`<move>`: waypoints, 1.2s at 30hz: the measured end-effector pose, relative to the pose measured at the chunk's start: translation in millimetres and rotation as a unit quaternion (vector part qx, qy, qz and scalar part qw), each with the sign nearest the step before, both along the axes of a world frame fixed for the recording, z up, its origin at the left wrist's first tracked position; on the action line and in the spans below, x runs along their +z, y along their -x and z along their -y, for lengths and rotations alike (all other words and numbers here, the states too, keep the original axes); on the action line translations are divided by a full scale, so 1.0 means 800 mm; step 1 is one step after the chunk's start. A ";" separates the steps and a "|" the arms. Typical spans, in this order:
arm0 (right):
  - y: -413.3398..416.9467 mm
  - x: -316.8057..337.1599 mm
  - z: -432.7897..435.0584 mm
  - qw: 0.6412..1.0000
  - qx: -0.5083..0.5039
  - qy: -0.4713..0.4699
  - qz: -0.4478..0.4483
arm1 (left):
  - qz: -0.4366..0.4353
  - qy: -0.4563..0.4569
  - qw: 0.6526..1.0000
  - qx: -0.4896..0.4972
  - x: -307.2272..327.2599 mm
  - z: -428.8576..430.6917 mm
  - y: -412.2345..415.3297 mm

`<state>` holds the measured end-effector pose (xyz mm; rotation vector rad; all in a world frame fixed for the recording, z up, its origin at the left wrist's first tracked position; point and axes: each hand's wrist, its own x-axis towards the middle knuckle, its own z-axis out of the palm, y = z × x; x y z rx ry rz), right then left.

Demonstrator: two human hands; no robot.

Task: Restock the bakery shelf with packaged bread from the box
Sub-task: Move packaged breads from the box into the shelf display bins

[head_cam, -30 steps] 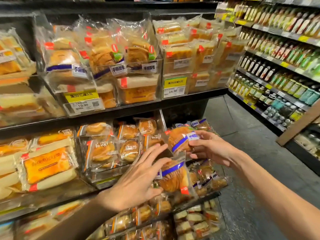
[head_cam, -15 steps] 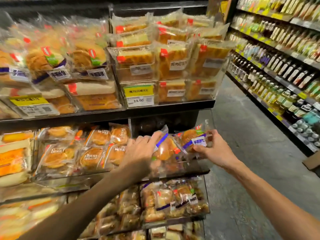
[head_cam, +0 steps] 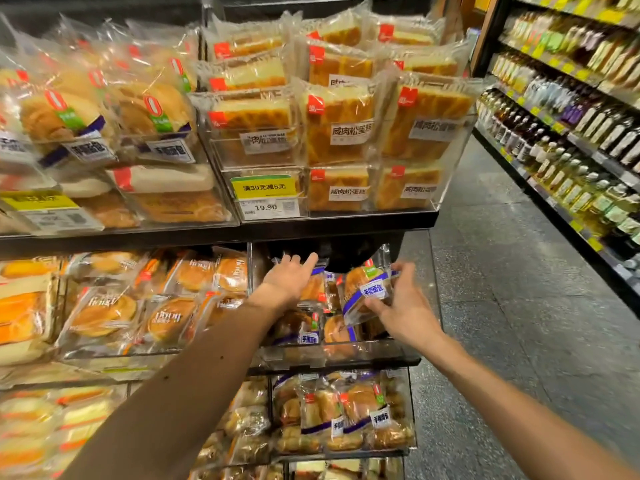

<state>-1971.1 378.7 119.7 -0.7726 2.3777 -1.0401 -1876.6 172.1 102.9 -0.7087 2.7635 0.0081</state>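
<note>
My 2 forearms reach in from the bottom edge toward the clear bin [head_cam: 346,356] at the right end of the middle shelf. Below that bin, a lower bin [head_cam: 346,453] is packed with blue-banded bread. Inside the clear bin, a few packets of the same kind lie against its front wall.

Over the bin's right half, my right hand [head_cam: 403,313] pinches a bread packet [head_cam: 367,289] between the thumb and curled fingers. The packet is tilted, with its label toward me, above the packets lying in the bin. Over the bin's left half, my left hand [head_cam: 289,278] has its fingers straight and pointing toward the back. It rests on a second packet [head_cam: 313,289] and grips nothing.

Left of the bin, round buns [head_cam: 104,315] fill the neighbouring compartment. On the shelf above the bin sit sliced cake packs [head_cam: 341,123] and a yellow price tag [head_cam: 265,197] reading 19.90. Far right of the bin, across the grey floor [head_cam: 502,289], bottle shelves [head_cam: 571,168] run down the aisle.
</note>
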 end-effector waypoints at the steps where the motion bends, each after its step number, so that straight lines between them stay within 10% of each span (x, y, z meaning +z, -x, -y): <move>1: 0.002 -0.004 0.002 1.000 -0.002 -0.001 0.005 | 0.004 0.002 1.000 0.003 -0.002 0.002 0.001; 12: 0.021 -0.030 0.018 1.000 -0.007 0.013 0.010 | 0.107 0.151 0.982 -0.036 -0.005 0.002 0.010; 20: 0.035 -0.033 0.050 0.995 -0.039 0.059 0.069 | -0.145 -0.306 0.940 0.036 0.020 -0.039 0.018; 26: 0.040 -0.054 0.082 0.997 0.013 -0.022 0.076 | -0.214 -0.161 0.962 0.048 -0.011 -0.031 0.029; 36: 0.049 -0.072 0.093 0.982 0.052 -0.158 -0.085 | -0.058 0.019 0.998 -0.006 -0.043 -0.032 0.040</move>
